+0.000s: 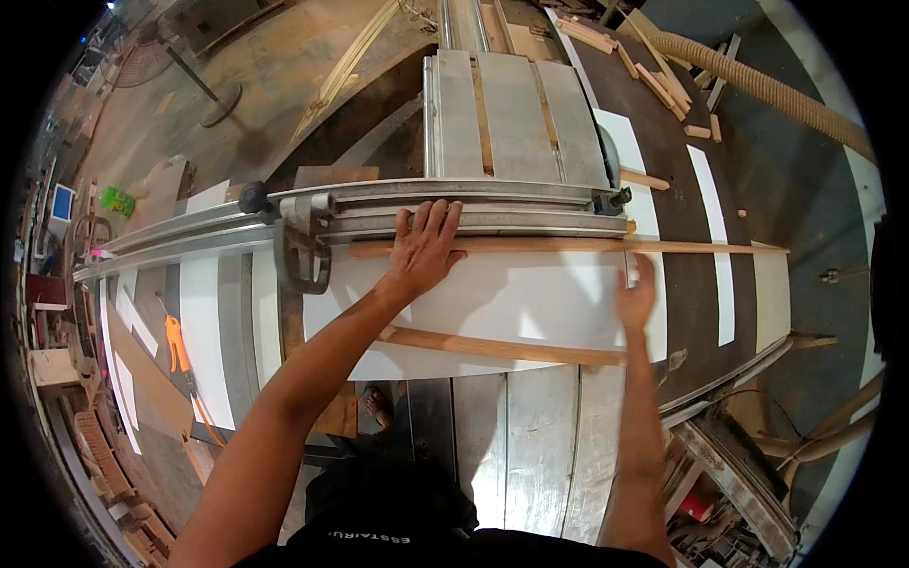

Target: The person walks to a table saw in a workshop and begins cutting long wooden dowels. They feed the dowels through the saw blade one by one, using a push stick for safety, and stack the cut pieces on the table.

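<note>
A long, thin wooden strip (540,245) lies along the near side of a metal fence (379,223), its right part reaching past the fence's end. My left hand (423,251) rests across strip and fence with fingers stretched forward and thumb out to the right. At the strip's right part, my right hand (636,292) has thumb and fingers apart; it is slightly blurred, and I cannot tell whether it touches the wood. Nearer to me, a second wooden strip (502,349) lies slightly slanted on a white board (436,293).
Beyond the fence stands a grey metal saw table (511,114), a round grey blade or guard (609,147) at its right. Wood offcuts (663,90) and a ribbed hose (757,83) lie at far right. Left are an orange-handled air gun (174,343) and a green container (117,201).
</note>
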`<state>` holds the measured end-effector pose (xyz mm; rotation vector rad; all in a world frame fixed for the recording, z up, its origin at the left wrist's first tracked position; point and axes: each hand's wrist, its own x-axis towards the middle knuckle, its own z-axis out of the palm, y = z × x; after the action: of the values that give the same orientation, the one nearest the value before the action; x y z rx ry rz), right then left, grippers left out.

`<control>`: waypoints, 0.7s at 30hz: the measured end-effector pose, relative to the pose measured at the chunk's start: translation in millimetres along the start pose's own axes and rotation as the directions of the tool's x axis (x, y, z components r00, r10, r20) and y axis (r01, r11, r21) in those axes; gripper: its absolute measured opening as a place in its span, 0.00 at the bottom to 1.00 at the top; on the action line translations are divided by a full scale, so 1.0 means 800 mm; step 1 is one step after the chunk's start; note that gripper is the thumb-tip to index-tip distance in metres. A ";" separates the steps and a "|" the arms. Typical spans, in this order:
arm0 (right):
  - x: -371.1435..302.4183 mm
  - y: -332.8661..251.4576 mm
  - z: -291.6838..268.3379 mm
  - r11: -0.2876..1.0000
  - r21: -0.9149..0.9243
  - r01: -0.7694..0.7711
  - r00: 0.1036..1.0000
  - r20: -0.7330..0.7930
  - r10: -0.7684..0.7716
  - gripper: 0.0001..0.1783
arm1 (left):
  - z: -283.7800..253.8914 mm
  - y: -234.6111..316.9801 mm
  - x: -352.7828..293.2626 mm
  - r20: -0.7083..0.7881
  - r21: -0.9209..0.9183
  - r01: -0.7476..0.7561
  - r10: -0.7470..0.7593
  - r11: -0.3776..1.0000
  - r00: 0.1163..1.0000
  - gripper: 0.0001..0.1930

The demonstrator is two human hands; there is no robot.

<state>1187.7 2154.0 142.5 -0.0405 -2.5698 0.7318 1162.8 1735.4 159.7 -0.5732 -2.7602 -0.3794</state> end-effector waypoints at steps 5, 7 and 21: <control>0.090 0.126 -0.072 0.897 -0.440 0.047 0.958 0.274 0.084 0.35 | -0.009 0.004 0.004 0.043 -0.101 0.121 -0.117 0.987 0.992 0.39; 0.116 0.143 -0.070 0.901 -0.434 -0.019 0.925 0.335 0.181 0.30 | -0.004 0.010 0.005 0.032 -0.034 0.164 -0.163 0.986 0.986 0.39; 0.130 0.146 -0.059 0.961 -0.233 -0.147 0.900 0.371 0.228 0.28 | -0.021 -0.020 0.005 0.089 -0.014 0.027 -0.026 1.000 0.996 0.38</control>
<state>1104.4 2292.9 163.2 -0.2320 -3.0559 0.5938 1156.8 1717.5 173.2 -0.5707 -2.8552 -0.3896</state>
